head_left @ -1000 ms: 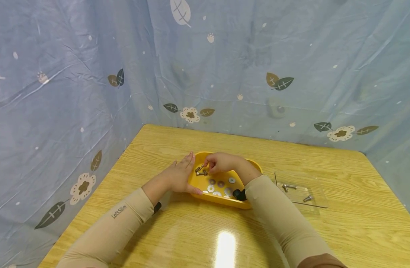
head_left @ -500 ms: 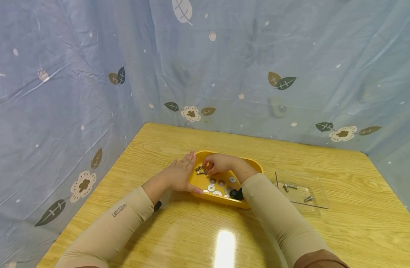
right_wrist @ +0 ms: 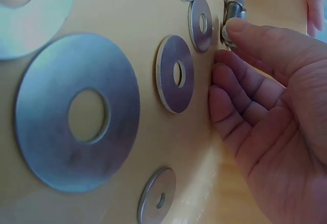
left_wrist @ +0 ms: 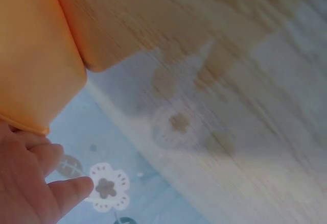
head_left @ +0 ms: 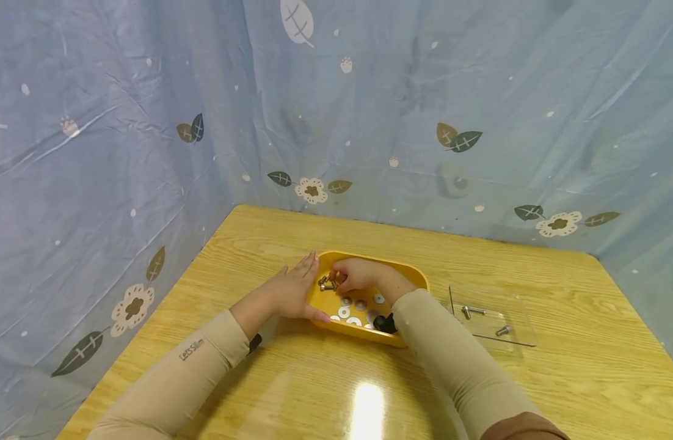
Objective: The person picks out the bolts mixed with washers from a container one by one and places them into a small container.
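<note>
- Screws [head_left: 328,286] lie bunched at the left end of a yellow tray [head_left: 358,332], where we see the right hand [head_left: 360,275] reaching in, fingers bent.
- The left hand [head_left: 289,293] lies against that end, fingers extended, thumb by the front rim.
- Washers [right_wrist: 43,122] are spread over the tray floor; the right sleeve [head_left: 452,360] and a black piece [head_left: 383,324] at the wrist hide part of its right end.
- Right of the tray we find a clear plastic piece [head_left: 526,324] with loose screws [head_left: 503,330], on or under it we cannot tell.
- A floral curtain [head_left: 358,110] backs the table [head_left: 292,379].
- Only the right wrist view shows us the thumb touching a screw; whether it is pinched we cannot tell.
- The left wrist view adds the tray's outer wall, fingertips at its rim.
</note>
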Demonstrator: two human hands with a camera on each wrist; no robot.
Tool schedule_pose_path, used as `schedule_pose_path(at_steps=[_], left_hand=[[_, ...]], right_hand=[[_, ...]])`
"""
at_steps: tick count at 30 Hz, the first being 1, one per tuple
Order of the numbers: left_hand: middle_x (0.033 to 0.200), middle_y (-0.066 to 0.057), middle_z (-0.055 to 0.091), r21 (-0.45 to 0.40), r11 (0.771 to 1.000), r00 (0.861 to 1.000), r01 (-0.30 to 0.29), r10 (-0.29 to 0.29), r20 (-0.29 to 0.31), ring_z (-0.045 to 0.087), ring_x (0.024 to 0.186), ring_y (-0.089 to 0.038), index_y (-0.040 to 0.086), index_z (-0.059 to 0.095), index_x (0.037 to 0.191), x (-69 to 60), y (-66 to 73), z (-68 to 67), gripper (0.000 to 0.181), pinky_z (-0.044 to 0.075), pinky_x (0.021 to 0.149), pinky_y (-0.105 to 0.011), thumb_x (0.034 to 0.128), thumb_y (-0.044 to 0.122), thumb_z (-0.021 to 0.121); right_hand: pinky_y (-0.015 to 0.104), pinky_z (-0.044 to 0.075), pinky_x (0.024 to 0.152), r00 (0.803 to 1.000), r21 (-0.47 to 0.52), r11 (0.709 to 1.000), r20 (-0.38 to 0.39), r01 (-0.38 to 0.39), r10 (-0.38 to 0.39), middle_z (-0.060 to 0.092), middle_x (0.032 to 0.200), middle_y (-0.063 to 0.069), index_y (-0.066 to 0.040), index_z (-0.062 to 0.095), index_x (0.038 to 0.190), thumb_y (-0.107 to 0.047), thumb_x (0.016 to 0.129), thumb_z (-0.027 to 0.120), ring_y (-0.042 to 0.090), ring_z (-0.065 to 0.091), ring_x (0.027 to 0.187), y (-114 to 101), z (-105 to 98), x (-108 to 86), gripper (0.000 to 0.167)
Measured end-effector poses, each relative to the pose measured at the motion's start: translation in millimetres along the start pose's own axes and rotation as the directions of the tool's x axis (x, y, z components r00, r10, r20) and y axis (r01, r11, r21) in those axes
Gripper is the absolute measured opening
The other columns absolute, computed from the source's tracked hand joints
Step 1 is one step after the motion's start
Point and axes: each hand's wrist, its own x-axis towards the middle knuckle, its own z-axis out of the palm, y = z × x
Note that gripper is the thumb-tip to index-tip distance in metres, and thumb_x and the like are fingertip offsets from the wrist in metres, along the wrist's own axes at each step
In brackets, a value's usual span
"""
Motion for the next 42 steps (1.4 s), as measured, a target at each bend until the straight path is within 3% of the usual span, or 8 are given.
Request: schedule_pose_path(at_steps=[6, 18, 28, 42], left_hand=[[0.152, -0.014, -0.009, 0.014, 1.000, 1.000, -0.002, 0.002, -0.002, -0.004, 0.139, -0.020, 0.002, -0.002, 0.146, -0.3, -0.5, 1.7, 0.131, 0.016, 0.106, -0.055, 0.0573, 0.090, 0.037], [0.152, -0.016, -0.006, 0.005, 1.000, 0.999, -0.025, 0.025, -0.027, -0.001, 0.140, -0.022, 0.000, 0.001, 0.146, -0.7, -0.2, 0.0, 0.128, 0.018, 0.105, -0.056, 0.0608, 0.086, 0.043], [0.152, -0.015, -0.008, 0.000, 1.000, 1.000, -0.013, 0.013, -0.013, -0.002, 0.139, -0.021, 0.002, -0.001, 0.146, 0.1, -0.2, 0.5, 0.131, 0.018, 0.105, -0.056, 0.0561, 0.090, 0.036], [0.151, -0.012, -0.012, 0.006, 1.000, 1.000, -0.016, 0.017, -0.017, -0.002, 0.139, -0.020, 0.002, -0.001, 0.146, -0.7, -1.1, 1.3, 0.130, 0.017, 0.105, -0.056, 0.0576, 0.090, 0.037]], right_hand=[[0.022, 0.043, 0.065, 0.999, -0.077, 0.997, -0.017, 0.026, -0.027, 0.056, 0.077, -0.002, -0.007, 0.058, 0.104, -0.012, 0.083, 0.067, 0.009, 0.050, 0.068, -1.6, 3.3, 3.0, 0.024], [0.024, 0.042, 0.068, 1.000, -0.119, 0.993, -0.022, -0.016, 0.013, 0.054, 0.081, -0.002, -0.010, 0.057, 0.101, -0.012, 0.083, 0.066, 0.011, 0.049, 0.073, -3.9, 4.6, 5.7, 0.020], [0.022, 0.042, 0.066, 1.000, -0.106, 0.994, -0.029, 0.005, -0.009, 0.054, 0.077, -0.003, -0.010, 0.058, 0.098, -0.009, 0.082, 0.066, 0.009, 0.049, 0.070, -0.3, 4.5, 6.9, 0.018], [0.020, 0.041, 0.059, 0.999, -0.126, 0.991, -0.015, 0.043, -0.045, 0.054, 0.070, -0.005, -0.009, 0.061, 0.091, -0.007, 0.079, 0.068, 0.007, 0.048, 0.062, -3.1, -3.3, 3.8, 0.014]])
